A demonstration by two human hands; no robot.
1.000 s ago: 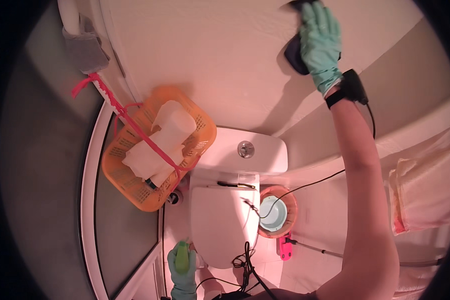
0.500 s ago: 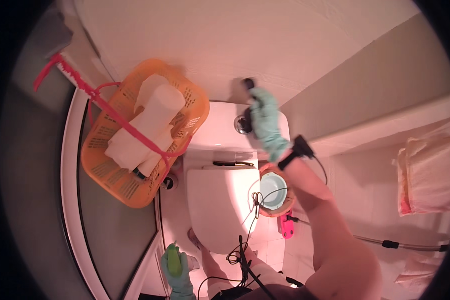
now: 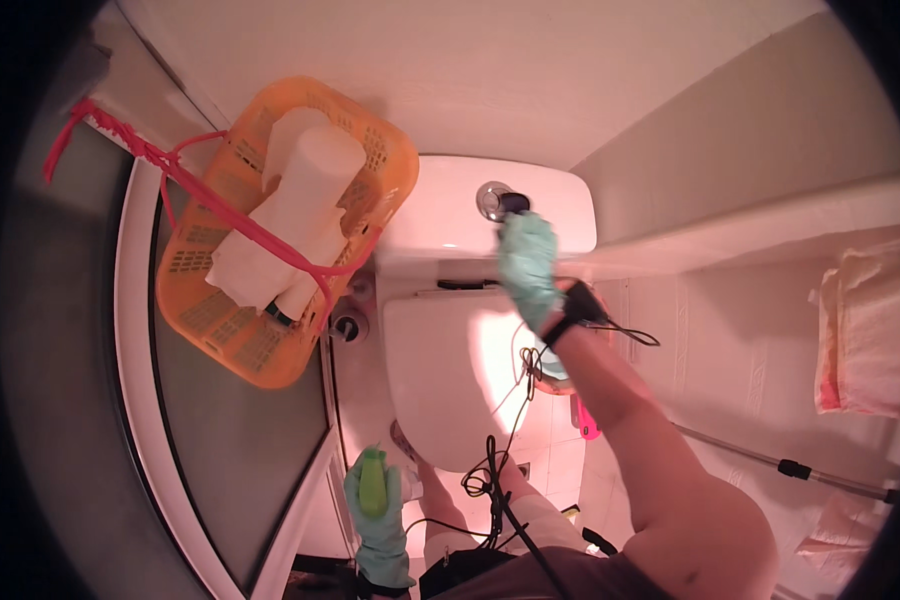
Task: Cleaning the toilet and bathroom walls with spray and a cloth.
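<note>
A dark tool (image 3: pixel 514 204) sticks out past the fingers of my right hand (image 3: pixel 528 262), which is wrapped around it in a teal glove; blur hides its exact shape. It is over the cistern (image 3: pixel 562 207), right beside the round flush button (image 3: pixel 490 201). I judge it light and fairly stiff, best gripped across its back with a full palm; a wet glove could slip on it.

My left hand (image 3: pixel 378 530), well apart and nearer my body, is gloved too and clasped around a green bottle (image 3: pixel 373 485). That looks like light, smooth plastic, easiest to hold round its middle; squeezing would probably dent it.

Between my hands is the white toilet lid (image 3: pixel 432 390), with a black handle (image 3: pixel 467 285) behind it, left of my right hand. A loose black cable (image 3: pixel 482 480) hangs between my arms and could snag. Ahead of my left hand, an orange basket (image 3: pixel 395 140) holding a white roll (image 3: pixel 325 165) hangs on a red strap (image 3: pixel 245 228), blocking reach toward the cistern's left end. Under my right wrist, a bucket (image 3: pixel 553 378) is mostly hidden. Farther right of that arm hangs a pale cloth (image 3: pixel 865 330).
</note>
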